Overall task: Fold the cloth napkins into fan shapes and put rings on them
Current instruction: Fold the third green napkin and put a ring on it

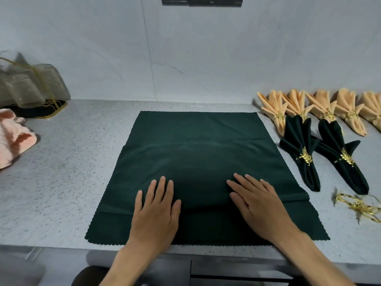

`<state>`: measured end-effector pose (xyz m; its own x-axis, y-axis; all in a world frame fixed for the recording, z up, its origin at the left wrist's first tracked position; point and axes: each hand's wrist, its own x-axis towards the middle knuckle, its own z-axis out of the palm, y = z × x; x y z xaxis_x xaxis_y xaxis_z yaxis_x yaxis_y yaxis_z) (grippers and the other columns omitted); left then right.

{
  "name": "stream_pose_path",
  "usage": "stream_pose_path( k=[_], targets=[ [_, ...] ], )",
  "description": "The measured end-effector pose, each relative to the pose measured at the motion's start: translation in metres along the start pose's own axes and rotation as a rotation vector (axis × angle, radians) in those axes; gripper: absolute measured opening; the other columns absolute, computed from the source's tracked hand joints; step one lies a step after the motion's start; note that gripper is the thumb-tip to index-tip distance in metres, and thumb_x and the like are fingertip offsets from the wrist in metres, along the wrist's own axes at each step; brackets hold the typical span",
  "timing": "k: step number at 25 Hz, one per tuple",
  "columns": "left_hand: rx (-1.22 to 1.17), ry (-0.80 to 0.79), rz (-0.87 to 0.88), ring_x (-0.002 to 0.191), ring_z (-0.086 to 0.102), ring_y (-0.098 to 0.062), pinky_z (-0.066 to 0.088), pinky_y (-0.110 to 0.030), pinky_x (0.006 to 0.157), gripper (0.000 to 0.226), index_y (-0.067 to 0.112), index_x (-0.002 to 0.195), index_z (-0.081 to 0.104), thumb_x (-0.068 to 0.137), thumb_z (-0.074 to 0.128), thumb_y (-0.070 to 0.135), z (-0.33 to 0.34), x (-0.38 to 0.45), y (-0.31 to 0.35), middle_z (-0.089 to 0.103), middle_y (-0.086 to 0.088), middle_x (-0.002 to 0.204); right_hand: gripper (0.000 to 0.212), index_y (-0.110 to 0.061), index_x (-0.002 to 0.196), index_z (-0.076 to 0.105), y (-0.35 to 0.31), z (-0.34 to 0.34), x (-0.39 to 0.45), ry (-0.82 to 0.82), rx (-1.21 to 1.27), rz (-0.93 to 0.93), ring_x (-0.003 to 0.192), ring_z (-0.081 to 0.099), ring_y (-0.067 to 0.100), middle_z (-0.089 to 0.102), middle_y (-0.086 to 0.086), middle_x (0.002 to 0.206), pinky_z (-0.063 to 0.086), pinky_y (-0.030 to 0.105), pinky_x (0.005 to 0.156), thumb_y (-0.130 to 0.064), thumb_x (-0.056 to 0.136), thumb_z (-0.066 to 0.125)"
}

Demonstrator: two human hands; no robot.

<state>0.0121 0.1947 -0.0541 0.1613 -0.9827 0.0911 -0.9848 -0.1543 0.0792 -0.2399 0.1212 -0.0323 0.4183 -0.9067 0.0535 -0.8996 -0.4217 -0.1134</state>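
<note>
Left hand: the left hand (157, 211) lies palm down on the dark green napkin (202, 157), fingers straight and slightly spread, gripping nothing.
Right hand: the right hand (260, 205) lies flat on the same cloth just beside the left one, fingers straight and angled toward the left, holding nothing.
Dark green napkin: spread open on the speckled worktop (61, 182) under both hands, its scalloped near edge at the worktop's front edge; creases run across it beyond the fingertips and at wrist level.
Finished green fans: two folded dark green napkins (299, 149) lie to the right of the right hand, each bound by a gold leaf ring (304, 155).
Finished peach fans: a row of folded peach napkins (329, 108) with gold rings lies beyond the green fans, farther from the hands.
Loose rings: a small heap of gold rings (358, 206) sits on the worktop to the right of the right hand, apart from the cloth.
Pink cloth: a crumpled pink cloth (12, 139) lies well to the left of the left hand.
Glasses: upturned glasses (31, 85) on a dark gold-edged tray (51, 109) stand beyond the pink cloth.
</note>
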Motion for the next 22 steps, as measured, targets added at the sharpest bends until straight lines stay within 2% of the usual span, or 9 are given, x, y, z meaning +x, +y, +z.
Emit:
stream_pose_path(
  k=[3,7,9,11,13,14,17,20,22],
  targets=[
    [0.016,0.011,-0.034,0.136,0.046,-0.031,0.041,-0.056,0.103,0.060,0.012,0.141,0.051,0.096,0.026,0.042,0.001,-0.002,0.007,0.049,-0.008,0.147,0.079,-0.037,0.152,0.028,-0.006,-0.002,0.003,-0.016,0.009,0.062,0.151,0.013,0.014,0.019,-0.014,0.162,0.006,0.039,0.122,-0.062,0.088,-0.010],
    [0.026,0.005,-0.056,0.134,0.047,-0.034,0.042,-0.058,0.102,0.060,0.011,0.141,0.052,0.095,0.028,0.042,0.000,-0.002,0.010,0.050,-0.009,0.146,0.062,-0.018,0.141,0.052,-0.058,0.004,0.000,0.129,-0.037,0.028,0.143,0.036,0.028,0.044,0.005,0.152,0.018,0.046,0.118,-0.051,0.101,0.018],
    [0.032,-0.037,-0.052,0.133,0.049,-0.035,0.045,-0.059,0.100,0.060,0.011,0.139,0.054,0.093,0.029,0.040,-0.001,-0.001,0.009,0.051,-0.010,0.145,0.061,-0.018,0.151,0.036,-0.102,0.011,0.002,0.117,0.072,-0.082,0.150,0.019,0.024,0.026,0.003,0.160,0.008,0.043,0.123,-0.048,0.103,0.014],
    [0.052,-0.062,-0.040,0.133,0.048,-0.036,0.045,-0.060,0.099,0.061,0.011,0.140,0.054,0.092,0.029,0.040,0.001,-0.001,0.005,0.049,-0.011,0.146,0.068,-0.023,0.158,0.007,-0.119,0.013,0.005,-0.069,0.179,-0.118,0.151,-0.009,0.016,-0.005,-0.003,0.164,-0.009,0.036,0.120,-0.054,0.098,-0.008],
    [0.052,-0.084,-0.081,0.141,0.036,-0.037,0.035,-0.058,0.109,0.066,0.017,0.148,0.042,0.094,0.019,0.047,0.001,-0.008,-0.005,0.039,-0.011,0.154,0.081,-0.024,0.157,-0.006,-0.090,0.017,0.002,-0.066,0.085,-0.086,0.149,-0.018,0.016,-0.017,-0.004,0.162,-0.009,0.037,0.121,-0.055,0.086,-0.029],
    [0.053,-0.098,-0.115,0.147,0.024,-0.036,0.025,-0.055,0.115,0.070,0.021,0.154,0.027,0.094,0.009,0.051,-0.002,-0.012,-0.013,0.027,-0.011,0.159,0.082,-0.024,0.156,-0.009,-0.064,0.018,-0.003,-0.022,0.004,-0.039,0.150,-0.017,0.018,-0.017,-0.004,0.163,-0.006,0.039,0.121,-0.055,0.085,-0.033],
    [0.038,-0.106,-0.231,0.150,-0.013,-0.032,-0.002,-0.044,0.122,0.064,0.024,0.152,-0.017,0.097,-0.003,0.052,-0.009,-0.022,-0.033,-0.012,-0.011,0.164,0.070,-0.027,0.150,-0.022,0.008,0.008,-0.031,-0.077,-0.051,0.239,0.147,-0.022,0.013,-0.023,-0.004,0.161,-0.005,0.037,0.123,-0.058,0.087,-0.021],
    [0.038,-0.101,-0.265,0.149,-0.016,-0.033,-0.005,-0.044,0.121,0.066,0.022,0.154,-0.018,0.097,0.000,0.052,-0.014,-0.026,-0.034,-0.016,-0.013,0.163,0.068,-0.022,0.154,-0.018,0.023,-0.010,-0.039,-0.181,-0.059,0.356,0.149,-0.018,0.015,-0.020,0.000,0.163,-0.001,0.039,0.124,-0.055,0.096,-0.003],
    [0.031,-0.083,-0.249,0.150,-0.007,-0.036,0.001,-0.046,0.121,0.075,0.019,0.156,-0.007,0.091,-0.008,0.055,-0.009,-0.029,-0.032,-0.006,-0.017,0.163,0.074,-0.016,0.155,-0.013,-0.001,-0.023,-0.020,-0.094,-0.001,0.325,0.151,-0.013,0.018,-0.015,0.004,0.164,-0.003,0.040,0.123,-0.056,0.097,0.006]
  ],
)
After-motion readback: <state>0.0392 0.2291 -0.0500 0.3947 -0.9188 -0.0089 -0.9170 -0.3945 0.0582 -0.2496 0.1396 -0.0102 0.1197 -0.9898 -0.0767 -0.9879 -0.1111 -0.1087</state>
